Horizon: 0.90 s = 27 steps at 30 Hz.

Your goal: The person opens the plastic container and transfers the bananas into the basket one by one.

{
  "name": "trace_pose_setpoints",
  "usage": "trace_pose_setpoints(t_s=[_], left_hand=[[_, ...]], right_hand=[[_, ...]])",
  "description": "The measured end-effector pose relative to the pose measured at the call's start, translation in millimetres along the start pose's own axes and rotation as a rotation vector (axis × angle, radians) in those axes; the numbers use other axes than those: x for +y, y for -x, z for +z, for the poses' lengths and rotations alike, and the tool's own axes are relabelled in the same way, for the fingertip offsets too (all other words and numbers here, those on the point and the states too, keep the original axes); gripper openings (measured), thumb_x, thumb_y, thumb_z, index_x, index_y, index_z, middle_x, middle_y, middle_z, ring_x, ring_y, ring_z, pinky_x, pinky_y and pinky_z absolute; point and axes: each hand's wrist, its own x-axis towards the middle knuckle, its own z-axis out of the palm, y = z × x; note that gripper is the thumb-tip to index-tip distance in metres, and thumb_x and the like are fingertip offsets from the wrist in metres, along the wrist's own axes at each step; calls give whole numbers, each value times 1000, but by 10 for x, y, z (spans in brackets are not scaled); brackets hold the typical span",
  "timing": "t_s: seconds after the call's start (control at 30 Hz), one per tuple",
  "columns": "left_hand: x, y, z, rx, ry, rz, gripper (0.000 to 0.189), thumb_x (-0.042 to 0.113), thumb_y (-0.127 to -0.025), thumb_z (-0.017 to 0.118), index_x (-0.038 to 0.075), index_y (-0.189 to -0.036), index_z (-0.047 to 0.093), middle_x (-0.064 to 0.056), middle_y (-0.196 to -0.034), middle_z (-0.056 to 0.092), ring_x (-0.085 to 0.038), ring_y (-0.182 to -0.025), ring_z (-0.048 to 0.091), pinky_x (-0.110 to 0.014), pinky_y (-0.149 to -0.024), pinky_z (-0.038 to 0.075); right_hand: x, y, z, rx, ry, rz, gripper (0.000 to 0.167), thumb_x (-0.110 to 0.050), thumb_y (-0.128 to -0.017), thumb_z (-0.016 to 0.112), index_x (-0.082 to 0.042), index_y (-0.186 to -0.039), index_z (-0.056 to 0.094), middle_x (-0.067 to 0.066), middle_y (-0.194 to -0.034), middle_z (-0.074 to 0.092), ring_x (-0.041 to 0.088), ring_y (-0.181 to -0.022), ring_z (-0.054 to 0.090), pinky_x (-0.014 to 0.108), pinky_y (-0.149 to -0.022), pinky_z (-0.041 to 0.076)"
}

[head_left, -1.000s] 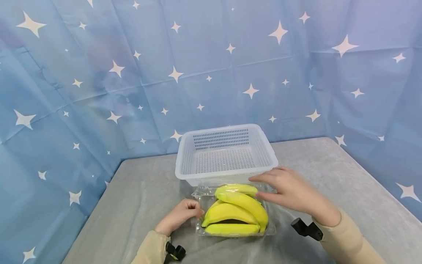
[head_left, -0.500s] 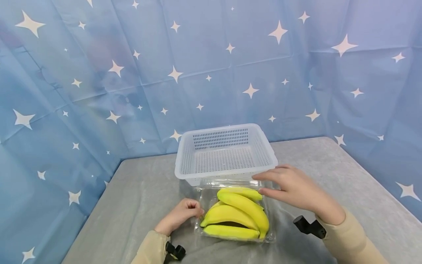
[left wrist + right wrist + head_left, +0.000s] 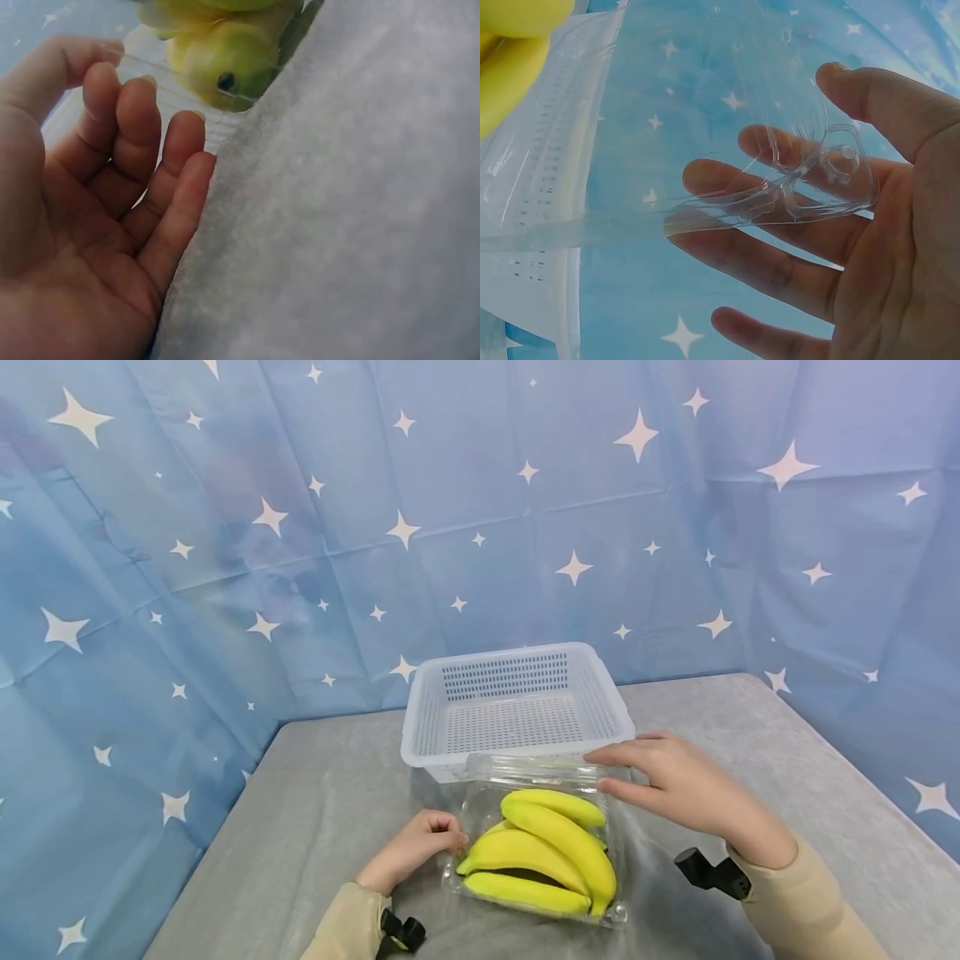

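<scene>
Several yellow bananas [image 3: 558,852] lie in a clear plastic clamshell box [image 3: 468,810] at the front of the table. Its see-through lid [image 3: 517,768] stands raised at the far side, by the basket. My left hand [image 3: 420,843] pinches the box's left edge between thumb and curled fingers; the left wrist view shows these fingertips beside a banana's dark end [image 3: 226,81]. My right hand [image 3: 678,785] is at the lid's right end. In the right wrist view, its outstretched fingers lie behind the lid's clear corner [image 3: 844,169], with the thumb held apart from it.
A white perforated plastic basket [image 3: 517,752] stands directly behind the box, with nothing visible inside. Grey cloth covers the table [image 3: 322,810]. A blue curtain with white stars [image 3: 480,485] hangs behind and along both sides.
The lid has swung back from over the bananas towards the basket. My right hand has moved slightly rightward with it. The box's front right corner has shifted nearer; my left hand stays put.
</scene>
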Motion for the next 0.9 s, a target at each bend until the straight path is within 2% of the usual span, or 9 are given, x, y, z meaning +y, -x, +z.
trace_pose_setpoints(t_s=[0.23,0.57,0.73,0.9], left_hand=[[13,-14,-5,-3,-16,28,34,13,-90,65,-6,-68,48,-2,-64,51,-13,-64,51,-29,-72,48],[45,18,-55,24,-46,37,30,11,-89,66,-7,-69,53,-1,-64,54,-12,-61,50,-26,-67,48],[57,25,-89,25,-53,66,26,7,-88,66,-6,-69,54,-8,-64,54,-11,-62,50,-24,-63,46],[88,37,-116,23,-78,72,28,9,-89,67,-5,-69,53,-4,-63,52,-11,-61,51,-23,-63,46]], right_hand=[[16,13,-20,20,-31,20,27,-30,-96,62,-18,-119,69,-14,-107,68,13,-94,61,44,-83,47],[25,7,-50,-3,-77,46,27,-30,-98,59,-18,-121,67,-19,-97,66,1,-84,60,32,-69,49],[33,1,-63,-20,-101,45,29,-30,-99,58,-18,-124,65,-16,-95,67,-1,-82,61,29,-67,50],[40,12,-62,-19,-99,57,27,-30,-99,57,-17,-122,66,-17,-94,66,-1,-81,61,29,-67,50]])
